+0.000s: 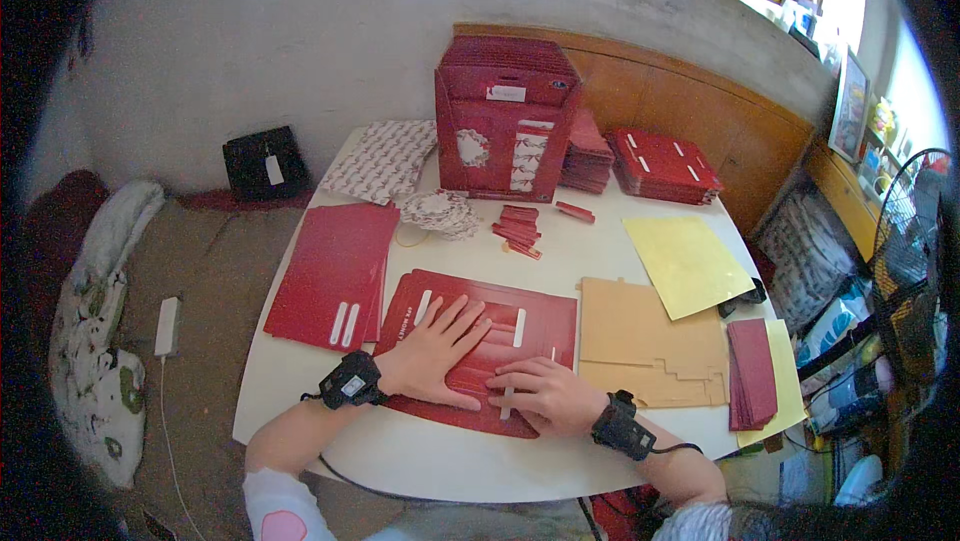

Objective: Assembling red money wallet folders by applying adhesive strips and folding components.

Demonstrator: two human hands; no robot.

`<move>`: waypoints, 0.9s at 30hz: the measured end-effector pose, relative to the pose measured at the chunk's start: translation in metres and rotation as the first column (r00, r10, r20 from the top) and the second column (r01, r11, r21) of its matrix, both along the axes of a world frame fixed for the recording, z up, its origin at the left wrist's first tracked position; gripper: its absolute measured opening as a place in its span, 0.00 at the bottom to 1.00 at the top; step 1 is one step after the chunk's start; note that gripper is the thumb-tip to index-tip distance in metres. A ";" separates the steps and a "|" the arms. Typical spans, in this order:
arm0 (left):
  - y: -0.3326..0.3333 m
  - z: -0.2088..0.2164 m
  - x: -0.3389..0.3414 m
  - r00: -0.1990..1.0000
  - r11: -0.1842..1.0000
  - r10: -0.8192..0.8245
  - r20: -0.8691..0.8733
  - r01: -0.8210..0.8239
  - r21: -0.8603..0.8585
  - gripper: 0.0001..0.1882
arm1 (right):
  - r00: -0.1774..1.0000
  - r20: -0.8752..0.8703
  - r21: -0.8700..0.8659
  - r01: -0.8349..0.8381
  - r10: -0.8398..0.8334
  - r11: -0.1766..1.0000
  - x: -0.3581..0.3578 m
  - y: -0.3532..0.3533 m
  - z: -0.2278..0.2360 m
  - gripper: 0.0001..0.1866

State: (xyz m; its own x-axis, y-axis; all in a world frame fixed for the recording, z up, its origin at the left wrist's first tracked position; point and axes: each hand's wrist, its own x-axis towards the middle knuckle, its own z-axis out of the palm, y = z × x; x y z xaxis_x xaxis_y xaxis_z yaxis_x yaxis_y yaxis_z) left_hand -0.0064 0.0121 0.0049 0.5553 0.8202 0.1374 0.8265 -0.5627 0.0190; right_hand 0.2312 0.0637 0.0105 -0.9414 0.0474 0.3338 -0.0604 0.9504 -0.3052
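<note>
A dark red printed cardboard sheet [548, 326] lies flat on the table right in front of me. My left hand [440, 353] is open on its left part, palm down with the fingers spread. At the sheet's lower right edge is my right hand [548, 396], its fingers bent and close together. The fingertips touch the sheet beside a small pale strip [507, 403], and the thumb side is at the edge, partly hidden. Left of the sheet is a pile of dark red sheets [335, 261] with white slots. Both wrists wear black straps with devices.
A tall dark red box [500, 111] full of sheets stands at the back of the white table [310, 396]. Near it are stacked red pieces [665, 166], patterned paper [380, 161], white cut-outs [440, 213] and small red strips [517, 229]. Tan cardboard [650, 341] and yellow paper [690, 266] lie right.
</note>
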 end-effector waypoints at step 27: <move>-0.012 -0.004 0.006 0.996 1.000 0.009 0.086 -0.008 -0.012 0.50 | 0.830 0.058 -0.946 0.224 -0.555 0.236 0.020 0.040 0.001 0.21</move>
State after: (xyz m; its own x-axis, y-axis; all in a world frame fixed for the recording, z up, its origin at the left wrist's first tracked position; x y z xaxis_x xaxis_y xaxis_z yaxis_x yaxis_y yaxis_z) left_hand -0.0001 0.0005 0.0013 0.5349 0.8267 0.1743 0.8262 -0.5550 0.0968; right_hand 0.2516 0.1037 0.0111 -0.5998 0.8001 0.0074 0.0066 0.0141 -0.9999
